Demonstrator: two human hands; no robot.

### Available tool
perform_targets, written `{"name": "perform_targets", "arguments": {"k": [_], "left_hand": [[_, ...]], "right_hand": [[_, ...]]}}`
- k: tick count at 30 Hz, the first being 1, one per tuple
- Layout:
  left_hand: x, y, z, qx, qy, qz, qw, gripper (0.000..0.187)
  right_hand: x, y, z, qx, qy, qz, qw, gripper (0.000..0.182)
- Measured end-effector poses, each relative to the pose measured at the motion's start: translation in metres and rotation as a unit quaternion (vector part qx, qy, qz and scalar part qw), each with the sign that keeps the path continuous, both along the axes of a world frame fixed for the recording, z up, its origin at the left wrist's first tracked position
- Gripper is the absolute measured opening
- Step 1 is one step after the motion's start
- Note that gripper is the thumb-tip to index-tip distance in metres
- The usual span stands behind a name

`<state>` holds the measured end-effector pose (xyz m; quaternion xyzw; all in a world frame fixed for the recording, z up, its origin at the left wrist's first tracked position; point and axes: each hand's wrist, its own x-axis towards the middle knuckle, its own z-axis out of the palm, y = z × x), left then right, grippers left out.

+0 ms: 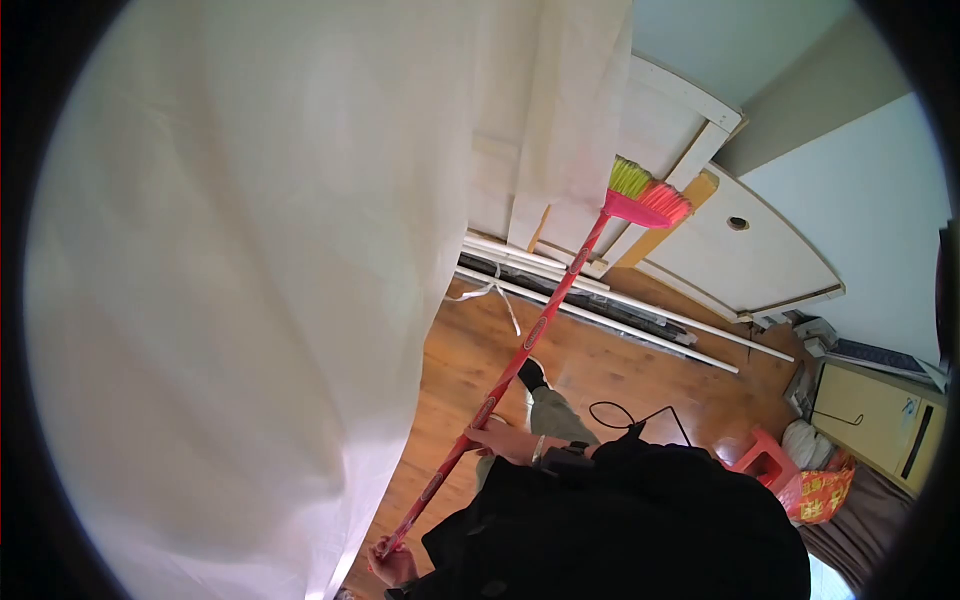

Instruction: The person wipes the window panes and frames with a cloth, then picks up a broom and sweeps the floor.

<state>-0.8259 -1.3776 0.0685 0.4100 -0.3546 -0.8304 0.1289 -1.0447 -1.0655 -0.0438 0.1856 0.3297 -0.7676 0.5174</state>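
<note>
A room with a wooden floor (590,375) and pale walls, seen tilted from a head-worn camera, with a large white curtain (250,280) filling the left of the view. Nearest the camera, a person in a dark top holds a red broom (535,335) with both hands. One hand (392,565), at the bottom edge, has its grip closed around the end of the handle; the other hand (497,440), with a watch at the wrist, has its grip wrapped around the handle further up. Which hand is the left and which the right cannot be told from this tilted view. The handle runs up and away from the person, and the pink and green bristle head (645,195) is raised well off the floor, against the white boards (720,250) leaning at the far wall. White poles (600,305) lie along the floor below those boards. To the right stand a red stool (765,455), a red bag (818,492) and a yellow cabinet (868,420).
</note>
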Motion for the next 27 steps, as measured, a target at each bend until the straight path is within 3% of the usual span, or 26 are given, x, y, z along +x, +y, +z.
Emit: {"name": "perform_targets", "arguments": {"k": [8,10,14,27], "left_hand": [[-0.023,0.006,0.022,0.007,0.006,-0.009,1.000,0.023],[-0.032,0.016,0.025,-0.043,-0.002,-0.031,0.999,0.027],[-0.033,0.016,0.021,-0.027,-0.005,-0.016,0.999,0.026],[-0.021,0.004,-0.001,-0.033,0.008,-0.013,0.999,0.024]], "right_hand": [[0.003,-0.012,-0.014,-0.032,-0.039,-0.018,0.999,0.024],[0.003,-0.013,-0.024,-0.027,-0.060,-0.027,0.997,0.023],[0.007,-0.017,-0.046,-0.050,-0.068,-0.058,0.995,0.020],[0.013,-0.024,-0.038,0.008,-0.082,-0.068,0.994,0.022]]}}
